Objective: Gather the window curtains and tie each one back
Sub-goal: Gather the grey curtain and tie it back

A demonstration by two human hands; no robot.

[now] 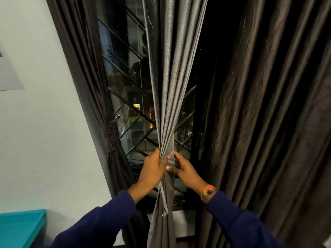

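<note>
Three curtains in view; left one (107, 136) tied, grey middle one (168, 104) bunched, far right one (268, 122) loose; left hand (154, 169) clamped around the bunch, right hand (186, 170) open-fingered beside it; could spill pleats if squeezed loosely; dangling strip (165, 203) could slip away unreached.

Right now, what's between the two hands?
In the head view, the gathered grey curtain hangs between them: the left hand squeezes it, the right hand touches its other side.
</note>
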